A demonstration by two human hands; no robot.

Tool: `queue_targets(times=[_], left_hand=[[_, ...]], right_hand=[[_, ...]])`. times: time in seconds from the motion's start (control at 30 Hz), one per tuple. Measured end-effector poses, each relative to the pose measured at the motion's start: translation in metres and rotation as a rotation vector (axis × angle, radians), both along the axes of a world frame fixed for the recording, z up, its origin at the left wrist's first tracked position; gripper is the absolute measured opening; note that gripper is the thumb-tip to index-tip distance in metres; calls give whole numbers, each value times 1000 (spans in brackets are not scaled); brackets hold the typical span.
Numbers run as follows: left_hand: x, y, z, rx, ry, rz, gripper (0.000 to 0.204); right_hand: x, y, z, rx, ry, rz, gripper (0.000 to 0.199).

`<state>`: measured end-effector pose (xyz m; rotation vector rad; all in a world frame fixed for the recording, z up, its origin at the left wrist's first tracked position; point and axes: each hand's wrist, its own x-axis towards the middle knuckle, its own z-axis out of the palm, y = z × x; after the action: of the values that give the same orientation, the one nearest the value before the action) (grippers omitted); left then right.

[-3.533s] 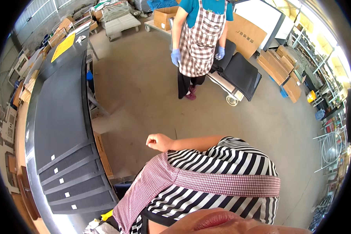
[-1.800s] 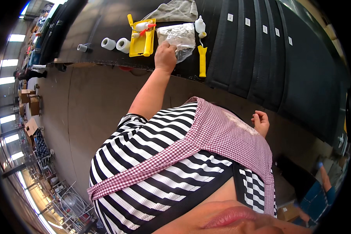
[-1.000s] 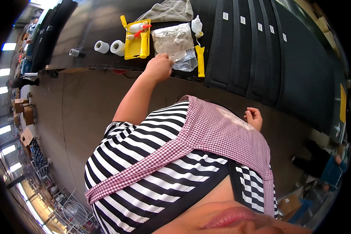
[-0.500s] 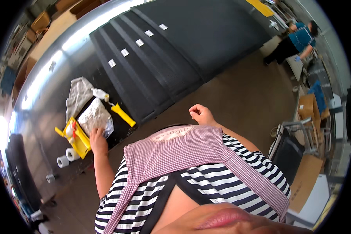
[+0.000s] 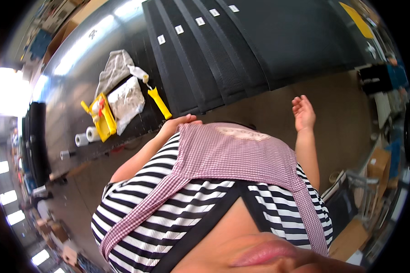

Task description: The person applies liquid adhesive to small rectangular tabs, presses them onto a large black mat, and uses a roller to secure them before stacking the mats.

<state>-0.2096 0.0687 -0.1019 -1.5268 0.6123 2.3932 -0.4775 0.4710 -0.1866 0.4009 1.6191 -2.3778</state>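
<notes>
At nine o'clock of the view two white rolls (image 5: 86,136) lie side by side on the dark worktop (image 5: 136,59). Just to their one o'clock sits a yellow tray (image 5: 102,119) with a red-and-white item in it. Touching the tray's right edge lies a clear bag (image 5: 124,101) of pale material, and above that, toward eleven o'clock, a crumpled grey cloth (image 5: 116,70). At the bag's three o'clock a paint roller (image 5: 154,94) rests on the worktop, its yellow handle pointing toward five o'clock and its white sleeve toward eleven.

The left hand (image 5: 180,123) hangs at the worktop's near edge, just below the roller handle's end and apart from it; its fingers curl loosely inward and hold nothing that can be seen. The forearm runs down toward seven o'clock into a black-and-white striped shirt (image 5: 168,209) under a checked pink apron (image 5: 234,152).

Right of the roller, black ribbed mats (image 5: 214,45) with small white labels cover the worktop up to twelve o'clock.

At two o'clock the right hand (image 5: 303,111) hangs over the brown floor (image 5: 341,109), fingers loosely spread and empty, well apart from the worktop.
</notes>
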Motion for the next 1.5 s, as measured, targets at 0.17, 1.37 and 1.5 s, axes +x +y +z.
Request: queue_targets(times=[0.17, 1.37, 1.5], left_hand=[[-37, 57, -59, 62, 28, 396, 30], [-161, 83, 9, -715, 536, 639, 32], [-180, 50, 33, -634, 567, 744, 27]], right_hand=[[-111, 35, -4, -152, -145, -32, 58], [-216, 48, 43, -338, -575, 395, 35], [-231, 67, 24, -96, -431, 673, 57]])
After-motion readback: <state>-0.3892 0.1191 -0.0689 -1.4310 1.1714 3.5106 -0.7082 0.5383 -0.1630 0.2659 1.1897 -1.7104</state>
